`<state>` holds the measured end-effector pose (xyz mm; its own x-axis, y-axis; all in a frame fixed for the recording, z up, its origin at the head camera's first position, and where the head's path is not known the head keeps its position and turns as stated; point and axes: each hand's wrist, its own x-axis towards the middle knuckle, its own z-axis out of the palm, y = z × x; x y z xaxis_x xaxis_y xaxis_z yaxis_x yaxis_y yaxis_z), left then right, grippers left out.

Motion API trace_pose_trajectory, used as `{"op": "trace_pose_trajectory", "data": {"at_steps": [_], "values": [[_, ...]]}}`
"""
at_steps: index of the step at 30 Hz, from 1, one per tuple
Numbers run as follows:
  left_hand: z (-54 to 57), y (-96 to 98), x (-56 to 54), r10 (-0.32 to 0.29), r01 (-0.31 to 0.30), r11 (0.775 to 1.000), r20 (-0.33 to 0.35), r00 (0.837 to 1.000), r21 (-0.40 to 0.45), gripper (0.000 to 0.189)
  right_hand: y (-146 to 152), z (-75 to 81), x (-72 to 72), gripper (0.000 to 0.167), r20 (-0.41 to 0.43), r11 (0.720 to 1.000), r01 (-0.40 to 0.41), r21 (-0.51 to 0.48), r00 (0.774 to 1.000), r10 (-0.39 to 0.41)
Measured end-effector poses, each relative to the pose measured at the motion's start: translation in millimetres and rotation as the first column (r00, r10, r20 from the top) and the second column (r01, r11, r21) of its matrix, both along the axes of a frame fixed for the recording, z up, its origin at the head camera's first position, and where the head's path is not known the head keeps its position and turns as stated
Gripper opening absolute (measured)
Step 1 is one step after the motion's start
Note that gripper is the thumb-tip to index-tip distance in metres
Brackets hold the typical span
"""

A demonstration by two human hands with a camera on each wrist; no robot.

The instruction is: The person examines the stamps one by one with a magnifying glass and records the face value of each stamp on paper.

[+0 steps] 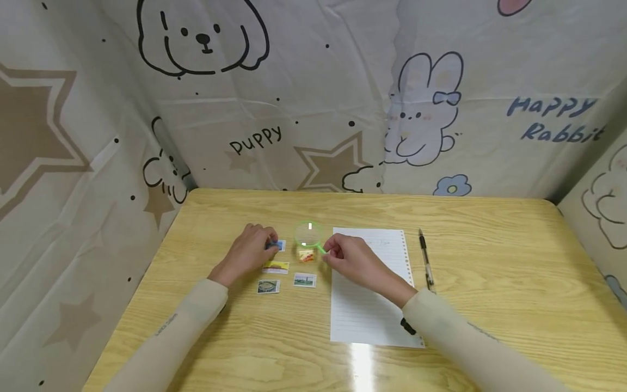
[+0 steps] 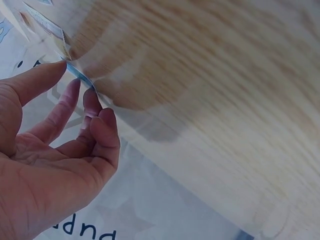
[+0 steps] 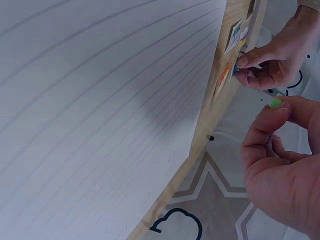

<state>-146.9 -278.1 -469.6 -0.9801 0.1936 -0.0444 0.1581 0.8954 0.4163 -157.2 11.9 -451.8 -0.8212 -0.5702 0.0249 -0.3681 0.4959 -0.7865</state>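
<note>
My left hand (image 1: 251,247) pinches a blue stamp (image 1: 281,245) at the table surface. In the left wrist view, thumb and fingertips meet the edges of that thin blue stamp (image 2: 79,73). With thumb and forefinger, my right hand (image 1: 355,264) holds a green-rimmed magnifying glass (image 1: 308,234) by its handle. The lens overlaps the top of a red and yellow stamp (image 1: 306,256). Just below the left hand lies a yellow stamp (image 1: 276,268). Nearer me are a dark stamp (image 1: 269,287) and a green landscape stamp (image 1: 305,280). The right wrist view shows the green handle end (image 3: 275,103) between fingertips.
A lined sheet of paper (image 1: 367,316) with punched holes lies under the right forearm, faint writing near its top. To its right rests a black and clear pen (image 1: 425,256). Patterned cloth (image 1: 313,98) hangs behind and beside the wooden table (image 1: 509,283).
</note>
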Motion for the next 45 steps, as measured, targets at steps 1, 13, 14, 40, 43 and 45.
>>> {"op": "trace_pose_trajectory", "data": {"at_steps": [1, 13, 14, 40, 43, 45], "values": [[0.3, 0.3, -0.2, 0.0, 0.0, 1.0, -0.003, 1.0, -0.002, 0.013, -2, 0.0, 0.1, 0.009, 0.002, 1.0, -0.003, 0.002, 1.0, 0.003], [0.5, 0.2, -1.4, -0.01, 0.01, 1.0, -0.013, 1.0, -0.005, 0.011, -24, 1.3, 1.3, 0.009, -0.038, 0.998, -0.055, 0.026, 0.998, 0.056], [0.1, -0.1, -1.5, -0.012, 0.012, 1.0, -0.015, 1.0, -0.007, 0.011, -26, 1.4, 1.0, 0.008, -0.042, 0.998, -0.056, 0.027, 0.997, 0.058], [-1.3, 0.8, -5.4, 0.012, -0.012, 1.0, 0.005, 1.0, -0.02, 0.012, -41, -4.1, 0.1, 0.004, -0.042, 0.994, -0.082, 0.072, 0.995, 0.085], [-0.9, 0.6, -4.8, 0.008, -0.008, 1.0, 0.001, 1.0, -0.019, 0.011, -39, -3.8, 0.4, 0.005, -0.038, 0.995, -0.077, 0.067, 0.996, 0.08], [0.0, 0.7, -4.2, 0.009, -0.009, 1.0, 0.004, 1.0, -0.013, 0.011, -37, -3.7, 0.4, 0.006, -0.04, 0.996, -0.068, 0.064, 0.997, 0.071]]}}
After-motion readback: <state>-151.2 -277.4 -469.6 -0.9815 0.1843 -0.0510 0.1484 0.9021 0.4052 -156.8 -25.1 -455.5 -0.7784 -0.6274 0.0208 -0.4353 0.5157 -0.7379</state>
